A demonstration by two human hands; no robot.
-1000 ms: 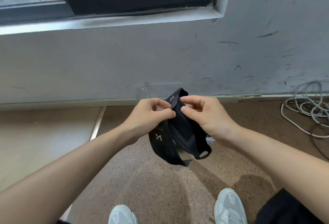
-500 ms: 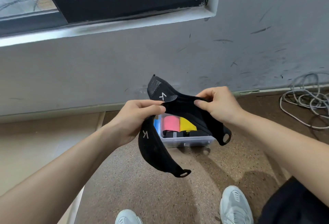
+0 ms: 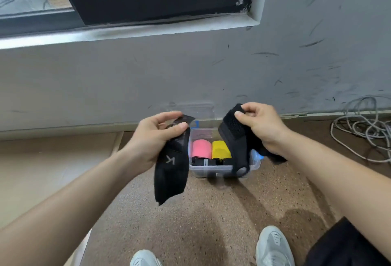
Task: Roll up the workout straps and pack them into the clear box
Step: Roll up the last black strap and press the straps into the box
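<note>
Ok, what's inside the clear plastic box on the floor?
The clear plastic box holds a pink roll, a yellow roll and black rolled items in front of them. Its right side is covered by the black strap hanging from the right hand.

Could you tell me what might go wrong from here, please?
1. Both hands are busy: the left hand pinches the left strap and the right hand grips the right strap. Rolling probably needs two hands, so one strap may drop to the floor.
2. The right strap's loose tail dangles in front of the box and could snag its rim.
3. The box already holds a pink roll, a yellow roll and black items, so room may be tight.
</note>
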